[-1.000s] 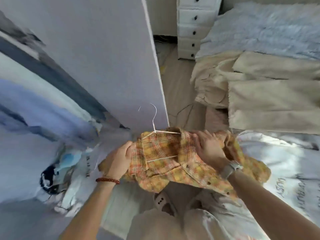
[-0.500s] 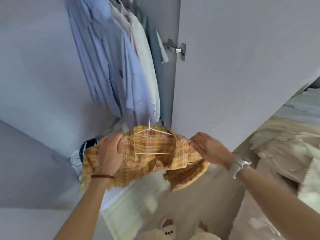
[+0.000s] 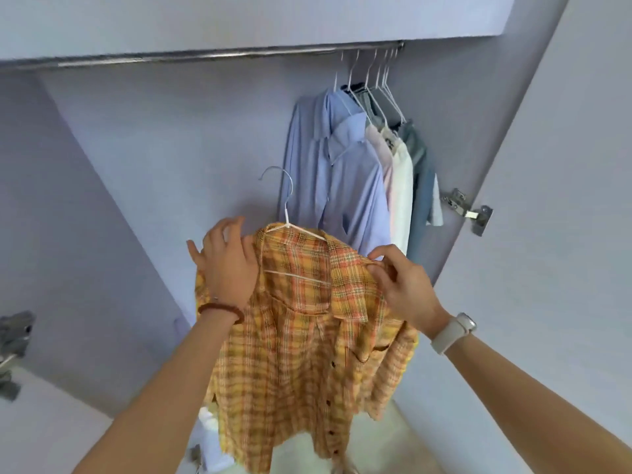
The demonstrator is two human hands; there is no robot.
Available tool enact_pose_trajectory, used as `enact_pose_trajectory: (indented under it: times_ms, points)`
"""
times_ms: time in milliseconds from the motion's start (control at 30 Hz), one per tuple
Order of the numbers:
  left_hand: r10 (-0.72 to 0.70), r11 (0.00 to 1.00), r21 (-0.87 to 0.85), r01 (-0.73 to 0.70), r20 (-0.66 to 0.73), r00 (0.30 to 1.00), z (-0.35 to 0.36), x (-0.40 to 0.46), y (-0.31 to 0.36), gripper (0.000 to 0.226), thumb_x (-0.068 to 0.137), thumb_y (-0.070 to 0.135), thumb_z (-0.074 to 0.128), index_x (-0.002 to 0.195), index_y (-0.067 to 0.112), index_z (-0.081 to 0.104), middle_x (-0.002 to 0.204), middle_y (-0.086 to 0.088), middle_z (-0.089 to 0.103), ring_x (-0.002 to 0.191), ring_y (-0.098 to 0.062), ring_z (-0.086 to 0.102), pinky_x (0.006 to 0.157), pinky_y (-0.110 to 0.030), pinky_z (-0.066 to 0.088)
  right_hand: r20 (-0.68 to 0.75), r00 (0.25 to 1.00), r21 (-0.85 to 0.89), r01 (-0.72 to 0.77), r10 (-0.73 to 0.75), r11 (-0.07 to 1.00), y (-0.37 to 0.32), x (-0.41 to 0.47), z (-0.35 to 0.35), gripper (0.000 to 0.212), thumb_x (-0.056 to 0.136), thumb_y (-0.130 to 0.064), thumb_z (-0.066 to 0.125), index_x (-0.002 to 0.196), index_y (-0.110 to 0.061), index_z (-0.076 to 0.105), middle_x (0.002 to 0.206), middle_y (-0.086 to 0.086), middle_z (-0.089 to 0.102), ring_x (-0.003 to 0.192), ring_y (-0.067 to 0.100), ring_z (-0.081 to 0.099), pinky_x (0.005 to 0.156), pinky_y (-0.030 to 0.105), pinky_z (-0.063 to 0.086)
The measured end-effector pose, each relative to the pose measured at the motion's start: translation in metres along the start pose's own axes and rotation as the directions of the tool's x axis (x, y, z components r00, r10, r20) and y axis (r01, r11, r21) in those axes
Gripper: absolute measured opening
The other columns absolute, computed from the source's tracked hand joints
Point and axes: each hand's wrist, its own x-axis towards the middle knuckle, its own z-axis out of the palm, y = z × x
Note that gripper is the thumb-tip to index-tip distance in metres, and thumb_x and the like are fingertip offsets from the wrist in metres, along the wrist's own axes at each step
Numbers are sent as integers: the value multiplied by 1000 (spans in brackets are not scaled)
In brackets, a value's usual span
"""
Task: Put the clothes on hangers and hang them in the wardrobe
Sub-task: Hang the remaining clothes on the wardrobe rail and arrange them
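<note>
The left hand (image 3: 228, 265) holds the left shoulder of a plaid shirt (image 3: 307, 336), palm against the cloth, fingertips spread above the seam; whether the fingers curl round the fabric cannot be told. The right hand (image 3: 402, 285) pinches the right shoulder between thumb and forefinger. The shirt is soft woven cotton in yellow, orange and red checks, with a flat collar, a chest pocket and small dark buttons. It hangs on a thin white wire hanger (image 3: 289, 230), long axis vertical, collar up and hem down, its front facing the camera. The hanger's curved hook (image 3: 277, 174) rises free, well below the metal wardrobe rail (image 3: 212, 58). To the right, smooth blue shirts (image 3: 342, 172) and pale garments (image 3: 400, 186) hang from the rail on similar hangers, beside a steel door hinge (image 3: 468, 210).
</note>
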Motion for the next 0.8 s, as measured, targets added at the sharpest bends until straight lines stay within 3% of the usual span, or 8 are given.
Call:
enact_pose_trajectory:
  times_ms: [167, 233, 300, 400, 500, 600, 733, 800]
  points:
    - [135, 988, -37, -149, -244, 960, -17, 40, 38, 40, 85, 6, 52, 125, 7, 50, 131, -19, 45, 125, -36, 39, 105, -58, 22, -108, 993, 156, -21, 38, 988, -5, 67, 9, 2, 88, -14, 58, 87, -15, 59, 49, -13, 42, 50, 2, 47, 53, 22, 31]
    - [252, 964, 10, -265, -351, 902, -29, 61, 59, 38, 87, 10, 50, 124, 7, 51, 132, -20, 45, 126, -35, 36, 104, -56, 25, -171, 984, 199, -16, 51, 980, -12, 98, 10, 3, 87, -12, 58, 86, -12, 61, 57, -16, 48, 53, 2, 48, 58, 24, 36]
    - [361, 927, 85, -364, -460, 811, -41, 82, 80, 38, 88, 14, 45, 125, 10, 51, 134, -19, 44, 128, -32, 31, 105, -52, 24, -244, 969, 220, 11, 44, 975, -23, 128, 10, 5, 88, -8, 56, 87, -7, 61, 66, -8, 56, 60, 8, 50, 61, 25, 39]
    - [455, 889, 231, -395, -540, 708, -55, 112, 105, 45, 88, 18, 44, 133, 17, 44, 142, -15, 37, 134, -33, 24, 109, -51, 18, -333, 942, 236, 54, 29, 970, -36, 170, 10, 8, 89, -2, 51, 87, 0, 58, 67, 4, 56, 56, 15, 47, 55, 28, 36]
    - [463, 882, 335, -332, -488, 740, -55, 137, 117, 59, 86, 21, 49, 142, 17, 32, 149, -19, 26, 139, -38, 12, 111, -55, 8, -378, 921, 264, 10, 94, 964, -42, 208, 12, 9, 89, -1, 46, 87, 1, 55, 63, 6, 51, 48, 11, 41, 47, 24, 26]
    - [432, 882, 387, -267, -444, 785, -46, 148, 116, 70, 83, 21, 55, 145, 16, 23, 150, -16, 12, 138, -35, 2, 111, -57, 4, -360, 917, 252, -80, 170, 964, -40, 238, 18, 12, 88, -1, 43, 92, 2, 54, 69, 10, 53, 54, 20, 44, 51, 25, 30]
    - [464, 859, 444, -254, -465, 754, -42, 155, 108, 73, 81, 19, 56, 145, 19, 20, 149, -10, 9, 139, -33, 3, 111, -54, 2, -304, 913, 217, -210, 270, 953, -27, 254, 24, 17, 90, -2, 41, 99, 5, 54, 87, 22, 62, 68, 29, 52, 57, 29, 35]
    - [477, 851, 459, -256, -467, 745, -42, 157, 107, 75, 80, 17, 57, 145, 19, 21, 149, -9, 11, 138, -35, 7, 111, -54, 2, -315, 912, 194, -210, 264, 958, -22, 250, 26, 17, 91, -2, 40, 97, 6, 54, 83, 19, 59, 73, 32, 56, 58, 29, 36]
